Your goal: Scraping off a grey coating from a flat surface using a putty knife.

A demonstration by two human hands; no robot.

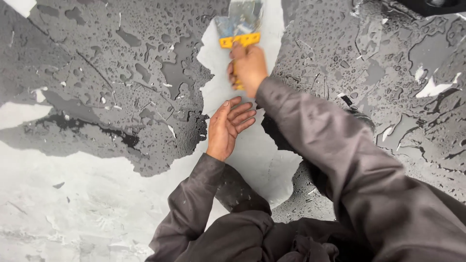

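Wet, peeling grey coating [121, 73] — pale surface [73, 204] bared beneath; right hand [248, 65] clamped on yellow-handled scraper [240, 29], left hand [228, 127] flat, fingers apart.

Wet dark peeling coating [121, 63] over pale grey surface [73, 204].

The scraper [241, 30] has a bright yellow handle and a dull silvery blade smeared grey. Around it, the wet film [121, 73] is dark grey, beaded with droplets and torn in ragged patches. Below the scraper, bare surface [73, 204] shows pale grey-white. Both sleeves [340, 160] are charcoal grey.
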